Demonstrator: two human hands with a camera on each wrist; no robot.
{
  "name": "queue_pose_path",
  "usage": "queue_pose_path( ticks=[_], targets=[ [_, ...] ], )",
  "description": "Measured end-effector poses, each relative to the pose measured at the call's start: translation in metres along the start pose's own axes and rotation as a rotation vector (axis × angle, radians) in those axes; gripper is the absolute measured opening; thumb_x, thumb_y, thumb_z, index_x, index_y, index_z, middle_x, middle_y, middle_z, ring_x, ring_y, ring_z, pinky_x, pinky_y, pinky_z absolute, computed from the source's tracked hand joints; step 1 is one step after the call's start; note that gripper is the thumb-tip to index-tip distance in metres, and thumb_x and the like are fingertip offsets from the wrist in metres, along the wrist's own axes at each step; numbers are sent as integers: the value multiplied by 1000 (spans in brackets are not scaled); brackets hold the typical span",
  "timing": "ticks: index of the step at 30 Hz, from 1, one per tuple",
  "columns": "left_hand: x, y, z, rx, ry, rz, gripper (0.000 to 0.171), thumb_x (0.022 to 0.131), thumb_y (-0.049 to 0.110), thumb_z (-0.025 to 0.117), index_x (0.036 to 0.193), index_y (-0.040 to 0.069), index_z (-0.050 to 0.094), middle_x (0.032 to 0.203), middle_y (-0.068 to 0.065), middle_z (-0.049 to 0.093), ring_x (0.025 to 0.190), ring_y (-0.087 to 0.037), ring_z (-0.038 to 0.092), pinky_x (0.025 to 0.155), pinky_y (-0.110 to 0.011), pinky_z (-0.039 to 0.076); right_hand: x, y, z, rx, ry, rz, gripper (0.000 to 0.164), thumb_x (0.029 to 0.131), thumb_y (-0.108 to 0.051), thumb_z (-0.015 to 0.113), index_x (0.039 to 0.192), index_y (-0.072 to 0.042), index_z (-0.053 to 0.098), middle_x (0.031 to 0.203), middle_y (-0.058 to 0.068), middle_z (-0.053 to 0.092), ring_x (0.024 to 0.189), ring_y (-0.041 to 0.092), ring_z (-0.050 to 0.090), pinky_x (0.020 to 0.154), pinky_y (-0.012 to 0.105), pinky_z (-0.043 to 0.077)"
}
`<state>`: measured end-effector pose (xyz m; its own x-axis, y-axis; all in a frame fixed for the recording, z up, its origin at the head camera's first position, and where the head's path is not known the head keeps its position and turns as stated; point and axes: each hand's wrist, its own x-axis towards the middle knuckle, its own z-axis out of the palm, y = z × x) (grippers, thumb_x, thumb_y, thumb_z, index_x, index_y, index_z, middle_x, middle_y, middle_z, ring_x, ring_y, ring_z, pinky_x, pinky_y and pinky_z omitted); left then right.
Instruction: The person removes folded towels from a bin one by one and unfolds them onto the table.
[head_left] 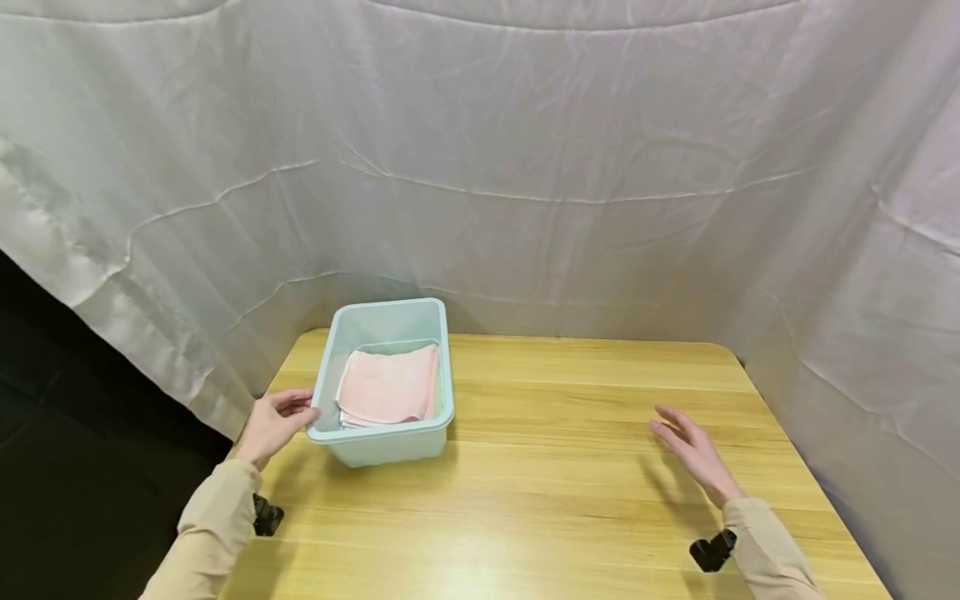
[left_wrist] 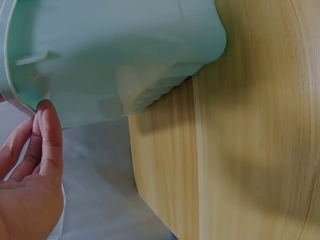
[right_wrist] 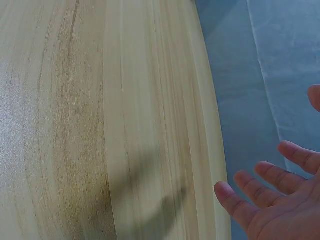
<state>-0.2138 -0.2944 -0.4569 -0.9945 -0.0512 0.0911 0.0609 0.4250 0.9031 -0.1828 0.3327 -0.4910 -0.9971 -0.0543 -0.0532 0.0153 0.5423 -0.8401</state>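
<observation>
My left hand (head_left: 272, 425) pinches the rim of the pale-blue bin (head_left: 390, 450) (pink cloth (head_left: 386, 385) inside) on the tabletop's (head_left: 555, 467) left; my right hand (head_left: 696, 457) hovers, relaxed and empty. Likely I'm positioning the bin; shifting it calls for a level grip.

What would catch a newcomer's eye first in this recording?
Most likely the pale blue-green tub at the left of the wooden table, with a folded pink cloth inside it. Next comes the left hand, pinching the tub's rim on its left side. Far across, the right hand hovers over the table's right side, holding nothing.
</observation>
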Motion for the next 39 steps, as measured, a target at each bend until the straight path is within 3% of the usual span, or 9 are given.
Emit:
queue_pose_path(
  ticks=[2, 3, 9, 18, 21, 25, 32, 39],
  targets=[
    [0, 2, 3, -5, -16, 11, 44, 88, -1, 70, 126, -20, 58, 98, -4, 74, 79, 10, 60, 72, -10, 52, 0, 0, 0, 3, -4, -1, 66, 108, -36, 43, 156, 5, 25, 160, 31, 29, 142, 42, 40, 91, 7, 44],
    [0, 3, 5, -9, -21, 13, 44, 87, -2, 70, 125, -20, 58, 99, -7, 74, 79, 10, 60, 72, -10, 52, 0, -1, 0, 5, -6, -3, 66, 108, -37, 43, 156, 5, 25, 160, 31, 28, 143, 45, 37, 91, 7, 45],
    [-2, 9, 15, -25, -67, -9, 46, 88, -1, 71, 127, -19, 57, 105, -16, 72, 81, 8, 60, 74, -11, 53, -1, -2, 2, 5, -1, -10, 65, 108, -36, 44, 155, 6, 27, 159, 31, 31, 142, 46, 37, 92, 11, 46],
    [-3, 17, 29, -43, -134, -2, 47, 87, 1, 72, 127, -18, 57, 115, -30, 68, 83, 4, 62, 78, -12, 54, 0, -5, 3, 23, -19, -5, 67, 108, -37, 44, 156, 6, 25, 160, 32, 28, 144, 48, 36, 87, 1, 38],
    [-4, 19, 34, -56, -160, -4, 47, 87, 1, 73, 127, -17, 57, 115, -31, 67, 83, 3, 63, 78, -12, 55, -1, -9, 4, 12, -27, -3, 68, 108, -38, 44, 156, 5, 24, 160, 32, 27, 144, 49, 35, 101, 18, 49],
    [-6, 22, 39, -59, -194, -1, 48, 86, 2, 73, 128, -17, 57, 117, -32, 67, 85, 1, 64, 79, -13, 55, 0, -14, 7, -12, -27, -17, 66, 108, -37, 44, 155, 5, 26, 159, 32, 29, 144, 49, 37, 111, 46, 47],
    [-8, 26, 50, -63, -232, 22, 48, 85, 3, 74, 126, -16, 58, 113, -28, 69, 84, 0, 64, 78, -15, 56, 6, -26, 15, -45, -17, -61, 65, 106, -38, 48, 154, 3, 31, 155, 31, 37, 140, 49, 42, 111, 60, 43],
    [-11, 30, 61, -89, -267, 45, 47, 84, 1, 74, 124, -18, 58, 110, -28, 68, 83, -1, 64, 78, -15, 56, 11, -50, 24, -97, -52, -81, 67, 104, -43, 51, 154, -2, 32, 154, 29, 41, 138, 49, 43, 107, 61, 47]
  ],
)
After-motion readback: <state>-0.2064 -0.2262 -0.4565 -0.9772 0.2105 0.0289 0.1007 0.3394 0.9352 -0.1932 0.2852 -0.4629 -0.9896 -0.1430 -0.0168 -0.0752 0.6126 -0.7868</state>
